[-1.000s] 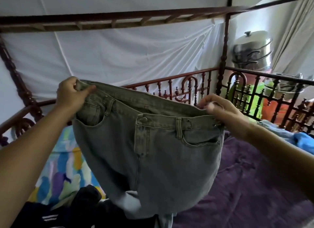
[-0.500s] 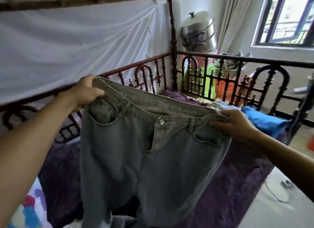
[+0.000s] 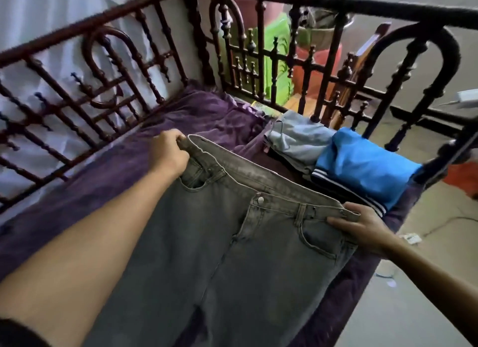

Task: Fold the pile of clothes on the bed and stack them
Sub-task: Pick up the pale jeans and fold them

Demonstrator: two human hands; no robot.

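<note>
A pair of grey-green jeans point(image 3: 232, 243) hangs spread by its waistband over the purple bed cover point(image 3: 103, 178), front side facing me with the button showing. My left hand point(image 3: 169, 154) grips the waistband's left corner. My right hand point(image 3: 362, 229) pinches the right corner beside a belt loop. The legs drop out of view below. A stack of folded clothes sits at the bed's far right corner, with a bright blue garment point(image 3: 362, 165) on top and a pale blue one point(image 3: 297, 139) behind it.
A dark red wooden bed rail point(image 3: 103, 88) runs along the left and a black rail point(image 3: 336, 7) crosses the far end. Beyond it stand green and orange things. Pale floor point(image 3: 413, 308) lies to the right of the bed.
My view has swung right and down. Both hands have lowered the jeans from chest height toward the purple cover, near the folded stack. Grip on the waistband is unchanged.
</note>
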